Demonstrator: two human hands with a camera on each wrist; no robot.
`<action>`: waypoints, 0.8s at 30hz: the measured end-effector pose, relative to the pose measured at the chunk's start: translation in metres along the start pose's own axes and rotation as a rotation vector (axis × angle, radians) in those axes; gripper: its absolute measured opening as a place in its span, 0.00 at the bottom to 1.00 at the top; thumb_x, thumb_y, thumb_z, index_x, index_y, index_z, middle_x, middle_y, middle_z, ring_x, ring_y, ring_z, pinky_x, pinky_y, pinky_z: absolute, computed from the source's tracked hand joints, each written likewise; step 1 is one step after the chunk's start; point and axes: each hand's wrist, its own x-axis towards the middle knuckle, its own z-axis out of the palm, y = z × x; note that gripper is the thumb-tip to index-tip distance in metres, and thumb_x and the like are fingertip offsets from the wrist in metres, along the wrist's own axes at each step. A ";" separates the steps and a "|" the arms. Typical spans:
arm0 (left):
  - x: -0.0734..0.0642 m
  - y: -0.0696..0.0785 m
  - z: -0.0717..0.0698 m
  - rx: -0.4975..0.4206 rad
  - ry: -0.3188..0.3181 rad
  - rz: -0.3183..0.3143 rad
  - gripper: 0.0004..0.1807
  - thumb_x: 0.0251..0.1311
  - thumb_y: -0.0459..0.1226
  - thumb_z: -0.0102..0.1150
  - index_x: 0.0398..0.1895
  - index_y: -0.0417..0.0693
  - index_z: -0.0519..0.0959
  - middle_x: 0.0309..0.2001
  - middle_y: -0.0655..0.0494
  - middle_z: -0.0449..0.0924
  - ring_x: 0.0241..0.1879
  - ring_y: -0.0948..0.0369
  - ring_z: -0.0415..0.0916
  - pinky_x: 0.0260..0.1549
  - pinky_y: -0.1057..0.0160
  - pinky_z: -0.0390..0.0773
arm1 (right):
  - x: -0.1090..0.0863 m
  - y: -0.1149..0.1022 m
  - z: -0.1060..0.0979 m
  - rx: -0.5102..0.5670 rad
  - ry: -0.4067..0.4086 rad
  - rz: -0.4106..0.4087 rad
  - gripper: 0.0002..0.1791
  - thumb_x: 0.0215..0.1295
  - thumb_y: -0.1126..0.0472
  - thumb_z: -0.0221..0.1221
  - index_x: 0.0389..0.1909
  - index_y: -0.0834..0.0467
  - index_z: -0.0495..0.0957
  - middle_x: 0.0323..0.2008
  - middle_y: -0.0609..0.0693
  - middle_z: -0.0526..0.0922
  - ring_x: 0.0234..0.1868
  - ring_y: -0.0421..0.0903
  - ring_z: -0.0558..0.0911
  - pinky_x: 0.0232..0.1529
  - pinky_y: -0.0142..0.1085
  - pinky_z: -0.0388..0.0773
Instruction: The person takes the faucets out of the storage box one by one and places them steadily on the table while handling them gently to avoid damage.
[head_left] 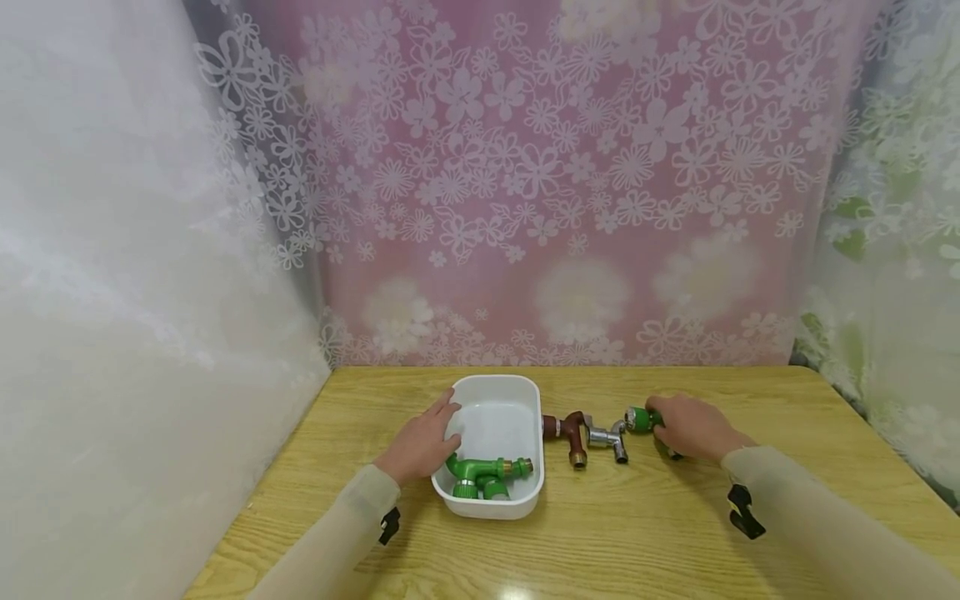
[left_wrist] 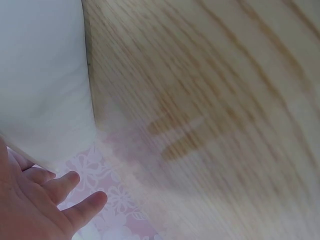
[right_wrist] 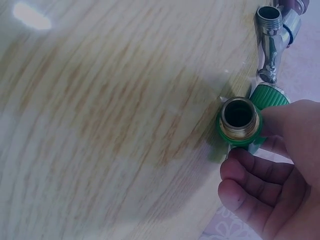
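Note:
My left hand (head_left: 422,442) lies at the left rim of a white plastic basin (head_left: 534,400), its fingers fairly straight. Inside the basin are green taps (head_left: 480,470) with brass-coloured threaded ends, crowded at the near end. On the right, my right hand (head_left: 693,427) grips a green tap (head_left: 640,419) on the table between thumb and fingers. The right wrist view shows this tap's threaded mouth (right_wrist: 239,120) facing the camera; the hand covers part of its body. Beside it lies a chrome tap (head_left: 602,436), then a dark brown tap (head_left: 573,435) close to the basin.
The wood-grain table (head_left: 600,542) carries everything. A pink flowered curtain (head_left: 525,208) hangs behind its far edge. White sheeting (head_left: 150,292) hangs at the left, and a pale leafy curtain (head_left: 885,250) at the right.

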 end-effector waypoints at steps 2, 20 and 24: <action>0.000 0.000 0.000 0.000 0.001 0.001 0.31 0.72 0.48 0.49 0.74 0.46 0.65 0.81 0.51 0.48 0.72 0.48 0.65 0.68 0.44 0.69 | -0.001 0.000 0.000 0.006 -0.001 -0.002 0.19 0.67 0.64 0.60 0.57 0.64 0.77 0.41 0.56 0.86 0.26 0.41 0.75 0.24 0.37 0.69; 0.000 -0.001 0.001 -0.002 -0.002 -0.002 0.31 0.72 0.47 0.49 0.74 0.46 0.64 0.81 0.51 0.47 0.73 0.48 0.64 0.68 0.44 0.69 | -0.003 -0.003 -0.001 -0.002 -0.014 -0.005 0.18 0.67 0.63 0.60 0.56 0.63 0.78 0.40 0.54 0.86 0.28 0.41 0.79 0.26 0.38 0.73; 0.000 0.000 0.000 -0.002 -0.001 0.002 0.31 0.72 0.47 0.49 0.74 0.46 0.64 0.81 0.51 0.47 0.73 0.48 0.64 0.68 0.44 0.69 | -0.003 -0.003 0.000 0.002 -0.020 0.004 0.18 0.67 0.63 0.60 0.56 0.63 0.78 0.40 0.54 0.86 0.29 0.42 0.79 0.26 0.39 0.73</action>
